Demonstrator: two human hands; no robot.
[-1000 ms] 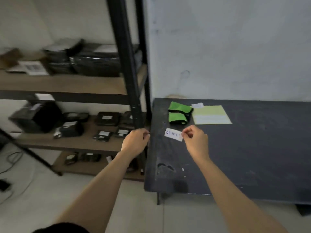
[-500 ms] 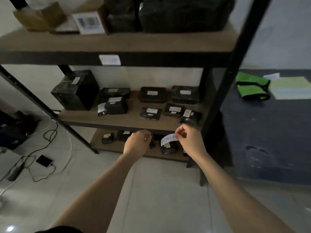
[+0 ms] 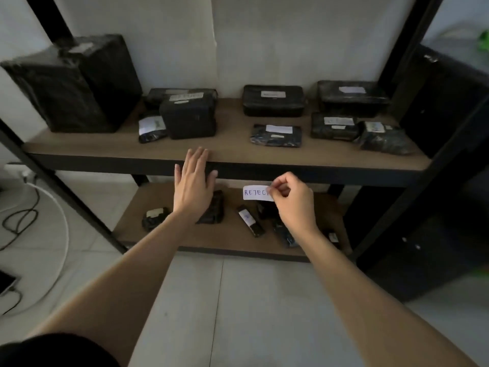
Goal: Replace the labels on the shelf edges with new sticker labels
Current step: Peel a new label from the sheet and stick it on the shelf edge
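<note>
A: Where is the new label at this moment?

B: The white sticker label [image 3: 256, 193] is in the air just below the dark shelf edge [image 3: 330, 176], a little right of the middle of the edge. The blue letters "REJEC" can be read; the rest is hidden by fingers.

A: Who holds it?

B: The right hand [image 3: 291, 200]. Its grip is curled, and thumb and fingertips pinch the right end of the label. The label is flat and level, and I cannot tell if it touches the edge.

A: And the other hand?

B: The left hand [image 3: 194, 181] lies over the same edge, to the left of the label. Its grip is spread flat with straight fingers. The fingertips reach the wooden board [image 3: 232, 152] above the edge, and the thumb points to the right along the edge.

A: What else is near the edge?

B: Behind it, on the board, stand black parcels [image 3: 272, 100] with small white labels. Below the edge, the lower shelf [image 3: 230, 235] carries some small dark packets.
</note>
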